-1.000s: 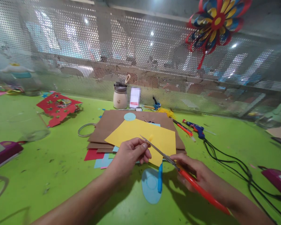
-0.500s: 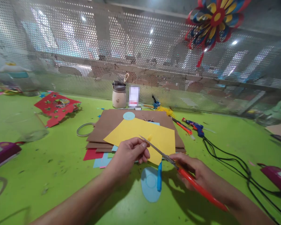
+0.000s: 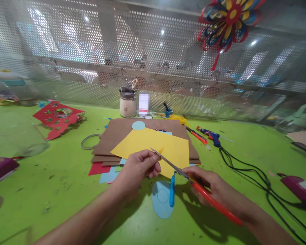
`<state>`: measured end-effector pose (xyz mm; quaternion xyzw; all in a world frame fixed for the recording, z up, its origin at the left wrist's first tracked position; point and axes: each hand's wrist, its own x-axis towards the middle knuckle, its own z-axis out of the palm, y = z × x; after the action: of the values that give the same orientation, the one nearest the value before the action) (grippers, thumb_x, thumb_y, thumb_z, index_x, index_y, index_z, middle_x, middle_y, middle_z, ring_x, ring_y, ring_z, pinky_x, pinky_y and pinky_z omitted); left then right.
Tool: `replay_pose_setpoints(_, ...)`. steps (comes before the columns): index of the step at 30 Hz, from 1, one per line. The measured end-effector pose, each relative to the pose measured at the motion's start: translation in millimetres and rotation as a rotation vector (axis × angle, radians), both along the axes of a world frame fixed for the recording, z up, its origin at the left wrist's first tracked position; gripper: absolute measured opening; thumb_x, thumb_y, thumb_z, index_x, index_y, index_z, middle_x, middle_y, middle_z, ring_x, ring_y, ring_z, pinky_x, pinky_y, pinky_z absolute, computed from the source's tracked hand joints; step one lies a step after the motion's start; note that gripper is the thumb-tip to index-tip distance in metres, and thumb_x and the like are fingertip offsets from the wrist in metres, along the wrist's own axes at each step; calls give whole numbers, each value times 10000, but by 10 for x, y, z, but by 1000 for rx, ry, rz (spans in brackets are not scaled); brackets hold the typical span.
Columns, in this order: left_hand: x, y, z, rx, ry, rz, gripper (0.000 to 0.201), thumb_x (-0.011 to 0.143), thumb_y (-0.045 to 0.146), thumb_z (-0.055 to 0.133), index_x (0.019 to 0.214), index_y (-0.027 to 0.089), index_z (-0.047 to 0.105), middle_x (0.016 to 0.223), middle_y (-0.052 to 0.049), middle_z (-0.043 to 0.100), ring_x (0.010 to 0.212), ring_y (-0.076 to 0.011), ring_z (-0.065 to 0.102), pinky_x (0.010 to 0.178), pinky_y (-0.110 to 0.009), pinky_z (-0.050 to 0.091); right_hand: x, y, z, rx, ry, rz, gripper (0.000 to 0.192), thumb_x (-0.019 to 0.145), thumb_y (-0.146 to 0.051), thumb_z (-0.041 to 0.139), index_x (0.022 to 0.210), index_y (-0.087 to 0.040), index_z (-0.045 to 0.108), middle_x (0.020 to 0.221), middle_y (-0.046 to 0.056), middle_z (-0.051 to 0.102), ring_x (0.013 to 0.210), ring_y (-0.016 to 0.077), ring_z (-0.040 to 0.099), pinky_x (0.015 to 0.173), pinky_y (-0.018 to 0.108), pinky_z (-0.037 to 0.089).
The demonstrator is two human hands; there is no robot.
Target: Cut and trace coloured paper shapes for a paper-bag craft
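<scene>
My left hand (image 3: 140, 166) pinches a small yellow paper piece (image 3: 161, 150) between thumb and fingers, just above a yellow sheet (image 3: 148, 143). In my right hand (image 3: 209, 185) are red-handled scissors (image 3: 193, 183), blades pointing up-left and meeting the small piece. The yellow sheet lies on brown cardboard (image 3: 122, 132) stacked over red and blue papers. A light blue paper oval (image 3: 160, 200) with a blue pen (image 3: 171, 190) on it rests on the green table (image 3: 61, 190) below my hands.
A jar (image 3: 127, 102) stands by the perforated metal wall (image 3: 91, 51). A blue glue gun (image 3: 211, 136) with black cord, an orange cutter (image 3: 197, 136), a tape ring (image 3: 88, 141), a red star-punched sheet (image 3: 57, 117) and purple punches (image 3: 1, 166) (image 3: 298, 187) lie around. A paper pinwheel (image 3: 228, 17) hangs above.
The view has shifted slightly, so everything sits a little lower-left. Both hands keep the same hold on the small yellow piece and the scissors.
</scene>
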<state>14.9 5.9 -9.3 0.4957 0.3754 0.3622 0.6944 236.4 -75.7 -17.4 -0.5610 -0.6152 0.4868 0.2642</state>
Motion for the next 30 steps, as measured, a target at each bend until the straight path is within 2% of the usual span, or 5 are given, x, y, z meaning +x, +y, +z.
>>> replay_pose_setpoints(8, -75, 127, -13, 120, 205, 18, 138, 705, 287, 534, 658, 157, 544, 594, -16, 594, 500, -95, 486, 510, -215, 369, 15, -18, -68, 60, -4, -13, 559, 704, 1, 513, 1218, -218, 530, 705, -46, 528, 588, 88, 470, 546, 195, 405)
replay_pose_setpoints(14, -121, 147, 17, 314, 511, -262, 117, 609, 214, 601, 506, 158, 613, 525, 3, 587, 511, -129, 488, 500, -234, 331, 38, -36, 2, 66, -49, -10, 521, 731, -22, 516, 1209, -227, 536, 688, -56, 521, 566, 85, 469, 531, 191, 400)
replay_pose_setpoints(18, -171, 132, 0, 459, 674, -327, 129, 596, 172, 591, 484, 190, 653, 508, 11, 591, 492, -131, 463, 492, -246, 276, 62, -48, 1, 59, -32, -30, 524, 743, -32, 523, 1233, -218, 511, 684, -50, 530, 565, 87, 485, 531, 198, 402)
replay_pose_setpoints(25, -266, 210, 7, 595, 823, -147, 93, 540, 169, 667, 485, 244, 664, 459, -13, 549, 473, -153, 409, 521, -274, 237, 46, -61, -22, 50, -19, -18, 499, 757, -41, 518, 1221, -223, 509, 698, -48, 527, 571, 87, 484, 535, 201, 401)
replay_pose_setpoints(30, -323, 361, 154, 577, 761, 26, 197, 720, 333, 589, 602, 196, 665, 592, -54, 622, 574, -187, 517, 560, -282, 341, -8, -68, -8, 66, -27, -4, 435, 765, -50, 519, 1160, -230, 541, 690, -49, 509, 573, 88, 468, 528, 196, 394)
